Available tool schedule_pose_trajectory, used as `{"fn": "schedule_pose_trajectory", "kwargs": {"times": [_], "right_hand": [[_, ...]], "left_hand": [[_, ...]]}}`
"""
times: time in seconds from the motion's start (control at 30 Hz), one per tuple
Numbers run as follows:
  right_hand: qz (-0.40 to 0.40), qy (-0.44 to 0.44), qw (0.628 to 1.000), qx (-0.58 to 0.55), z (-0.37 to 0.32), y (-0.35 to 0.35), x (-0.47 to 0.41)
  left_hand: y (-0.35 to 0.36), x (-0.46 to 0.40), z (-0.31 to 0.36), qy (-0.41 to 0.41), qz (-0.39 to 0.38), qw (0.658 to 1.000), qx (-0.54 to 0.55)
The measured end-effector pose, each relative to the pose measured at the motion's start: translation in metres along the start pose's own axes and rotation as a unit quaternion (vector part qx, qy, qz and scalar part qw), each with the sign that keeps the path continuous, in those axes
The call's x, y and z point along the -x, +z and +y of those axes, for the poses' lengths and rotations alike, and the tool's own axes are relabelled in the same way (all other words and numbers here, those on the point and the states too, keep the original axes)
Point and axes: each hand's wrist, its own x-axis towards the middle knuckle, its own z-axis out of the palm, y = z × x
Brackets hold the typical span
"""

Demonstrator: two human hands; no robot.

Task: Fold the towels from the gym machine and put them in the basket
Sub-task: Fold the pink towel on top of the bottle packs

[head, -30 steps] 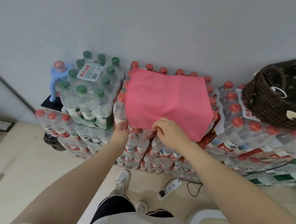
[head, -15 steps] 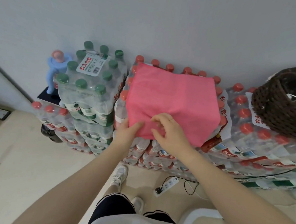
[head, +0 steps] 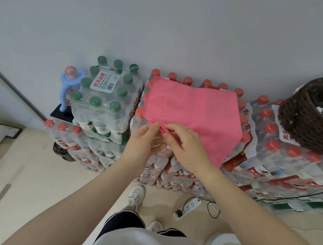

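A pink towel [head: 193, 112] lies spread over the red-capped water bottle packs [head: 265, 127], its near right corner hanging over the front. My left hand [head: 146, 140] and my right hand [head: 185, 142] meet at the towel's near left edge and pinch the bunched cloth between thumb and fingers. A dark brown woven basket [head: 310, 119] stands on the bottle packs at the far right, partly cut off by the frame.
A pack of green-capped bottles [head: 105, 100] stands to the left, with a blue and pink figure [head: 69, 87] behind it. A white power strip [head: 188, 208] and black cable lie on the beige floor by my shoes. A grey wall backs the stacks.
Both hands have come together at the towel's near left edge and lifted it slightly. The camera has shifted left, so the basket sits nearer the right border.
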Motion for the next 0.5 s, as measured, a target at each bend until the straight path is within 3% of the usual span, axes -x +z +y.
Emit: {"fn": "schedule_pose_trajectory", "kwargs": {"times": [0.17, 0.37, 0.5], "right_hand": [[0.04, -0.005, 0.999, -0.021, 0.005, 0.005, -0.003], [0.158, -0.048, 0.984, 0.06, 0.0, 0.004, -0.006], [0.05, -0.08, 0.977, 0.193, -0.007, 0.005, -0.001]], "left_hand": [[-0.004, -0.003, -0.006, 0.009, -0.01, 1.0, 0.019], [-0.01, -0.003, -0.005, -0.016, 0.061, 0.998, -0.022], [-0.005, 0.0, -0.002, 0.009, 0.077, 0.997, -0.026]]}}
